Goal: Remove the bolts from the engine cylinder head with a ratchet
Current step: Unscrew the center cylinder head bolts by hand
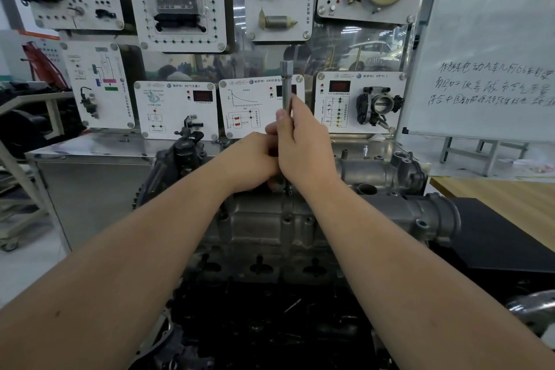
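The grey engine cylinder head [270, 228] stands in the middle of the view, with several bolt holes along its top face. A long silver ratchet tool [286, 84] stands almost upright over the head's far edge. My right hand [303, 144] is wrapped around the tool's shaft, thumb up. My left hand [252, 159] is closed low beside it, around the tool's lower end. That lower end and the bolt under it are hidden by my hands.
A steel bench [90, 147] behind the engine carries white training panels [177, 108] with car parts. A whiteboard [486, 48] stands at the right, a wooden table [504, 198] below it. Dark engine parts [264, 324] fill the foreground.
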`<state>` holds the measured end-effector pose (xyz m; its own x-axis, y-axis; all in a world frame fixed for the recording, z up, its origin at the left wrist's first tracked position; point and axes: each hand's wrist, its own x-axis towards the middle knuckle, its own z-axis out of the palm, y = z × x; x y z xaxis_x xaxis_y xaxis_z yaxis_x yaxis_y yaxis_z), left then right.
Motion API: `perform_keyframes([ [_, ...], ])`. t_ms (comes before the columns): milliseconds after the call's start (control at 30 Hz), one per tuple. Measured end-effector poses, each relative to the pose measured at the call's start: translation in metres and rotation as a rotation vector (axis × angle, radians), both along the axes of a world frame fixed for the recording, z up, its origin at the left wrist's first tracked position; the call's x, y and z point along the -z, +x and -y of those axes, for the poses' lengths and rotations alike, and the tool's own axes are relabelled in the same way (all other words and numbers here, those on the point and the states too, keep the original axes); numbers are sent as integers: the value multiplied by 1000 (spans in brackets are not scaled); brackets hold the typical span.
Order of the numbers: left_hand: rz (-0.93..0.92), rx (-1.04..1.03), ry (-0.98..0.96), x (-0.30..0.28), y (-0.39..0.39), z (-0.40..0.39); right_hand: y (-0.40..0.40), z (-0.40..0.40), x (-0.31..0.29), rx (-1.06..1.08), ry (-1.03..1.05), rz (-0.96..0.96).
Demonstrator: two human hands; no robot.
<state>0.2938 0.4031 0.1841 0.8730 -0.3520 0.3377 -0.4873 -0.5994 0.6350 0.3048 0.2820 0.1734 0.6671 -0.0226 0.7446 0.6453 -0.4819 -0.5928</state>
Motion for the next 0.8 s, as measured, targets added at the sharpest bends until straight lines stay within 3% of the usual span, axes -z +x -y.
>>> perform_keyframes([
  [100,1,30,-30,0,-2,-1,0,0,0,-26,49,-80],
  [300,-9,-21,-11,1,2,0,-3,0,-3,-15,6,-1],
  [600,5,8,-41,1,0,-2,-3,-1,-2,-45,57,-75],
  [800,33,-34,15,0,2,-1,2,1,-1,-9,6,9],
])
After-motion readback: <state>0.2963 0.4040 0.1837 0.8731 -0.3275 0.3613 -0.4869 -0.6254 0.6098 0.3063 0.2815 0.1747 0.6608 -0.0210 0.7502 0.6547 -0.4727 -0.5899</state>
